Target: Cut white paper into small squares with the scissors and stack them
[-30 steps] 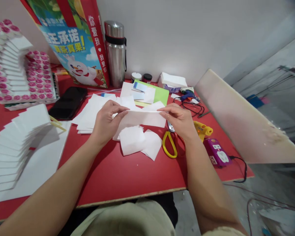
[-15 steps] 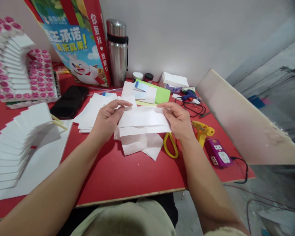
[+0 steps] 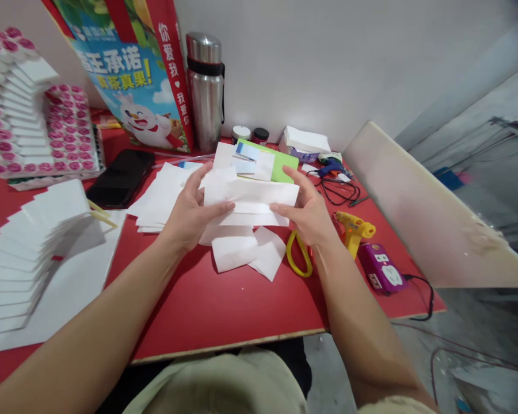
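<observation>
Between my two hands is a folded sheet of white paper (image 3: 252, 198), held up above the red table. My left hand (image 3: 194, 210) grips its left end, thumb on the near face and fingers behind. At the right end my right hand (image 3: 304, 207) holds it the same way, thumb in front. Under the sheet lie loose white paper pieces (image 3: 235, 251). A stack of white paper (image 3: 157, 198) rests left of my left hand. Yellow-handled scissors (image 3: 299, 253) lie just below my right hand, their blades hidden.
On the left stand fanned white cards (image 3: 30, 247), a black phone (image 3: 121, 177) and a pink-flowered paper model (image 3: 71, 129). Behind are a steel flask (image 3: 206, 95) and a printed bag (image 3: 133, 75). At right sit a yellow glue gun (image 3: 354, 230), a purple power socket (image 3: 382, 268) and a foam board (image 3: 427, 213).
My thumbs have moved down onto the near face of the paper, and my fingers have spread behind it. The paper has risen slightly and its upper flap now bends.
</observation>
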The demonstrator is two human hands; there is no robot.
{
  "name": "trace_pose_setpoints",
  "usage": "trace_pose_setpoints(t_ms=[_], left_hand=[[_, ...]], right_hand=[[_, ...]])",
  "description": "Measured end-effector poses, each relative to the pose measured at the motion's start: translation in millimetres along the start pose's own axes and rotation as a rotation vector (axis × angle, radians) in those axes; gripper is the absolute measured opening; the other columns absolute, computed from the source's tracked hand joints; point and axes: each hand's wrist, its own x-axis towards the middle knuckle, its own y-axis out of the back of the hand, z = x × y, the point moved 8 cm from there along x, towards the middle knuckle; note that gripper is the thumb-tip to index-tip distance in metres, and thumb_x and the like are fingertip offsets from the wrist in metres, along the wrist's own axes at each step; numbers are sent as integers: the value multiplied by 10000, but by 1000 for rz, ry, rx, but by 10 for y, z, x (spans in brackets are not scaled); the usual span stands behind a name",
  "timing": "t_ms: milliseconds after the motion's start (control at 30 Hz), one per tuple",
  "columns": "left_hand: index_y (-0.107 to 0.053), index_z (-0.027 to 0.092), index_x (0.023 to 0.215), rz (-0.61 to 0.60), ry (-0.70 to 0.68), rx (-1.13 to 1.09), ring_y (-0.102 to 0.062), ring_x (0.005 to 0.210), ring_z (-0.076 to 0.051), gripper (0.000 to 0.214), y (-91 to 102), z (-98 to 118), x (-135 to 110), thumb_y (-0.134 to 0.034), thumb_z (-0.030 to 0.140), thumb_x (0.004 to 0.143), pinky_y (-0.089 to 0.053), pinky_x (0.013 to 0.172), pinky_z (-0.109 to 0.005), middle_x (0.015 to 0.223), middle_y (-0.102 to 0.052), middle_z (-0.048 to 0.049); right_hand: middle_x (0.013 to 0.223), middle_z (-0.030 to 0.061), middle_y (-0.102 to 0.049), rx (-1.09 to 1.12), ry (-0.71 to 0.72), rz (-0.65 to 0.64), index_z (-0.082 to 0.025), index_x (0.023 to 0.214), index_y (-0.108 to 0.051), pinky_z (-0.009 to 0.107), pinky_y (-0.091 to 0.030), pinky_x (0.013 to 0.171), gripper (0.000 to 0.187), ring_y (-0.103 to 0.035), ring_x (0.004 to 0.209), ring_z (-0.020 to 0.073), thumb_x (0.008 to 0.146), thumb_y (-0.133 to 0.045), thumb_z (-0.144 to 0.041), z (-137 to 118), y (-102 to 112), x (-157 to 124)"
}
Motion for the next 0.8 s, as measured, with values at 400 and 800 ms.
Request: trace_pose_setpoints(t_ms=[400,800], left_hand=[[-804,170,879,-120,209,-113,-740,666,-229,229,-64,-160,-60,-871,243,672,-646,589,-352,840,-792,-52],[-738,101,744,-667,434,-275,-775,742,-350,199,-329,-82,-260,-644,269,689,-609,688,-397,705,-762,-176]], right_hand=[[749,-25,-727,71,-204,-144,-245,903,-662,306,-557,436,320,-691,520,192,695,-894,-320,52,40,-75],[500,-16,-562,328,-97,-329,-140,741,-709,221,-389,402,170,-454,368,82,734,-733,-308,-218,-17,-118]])
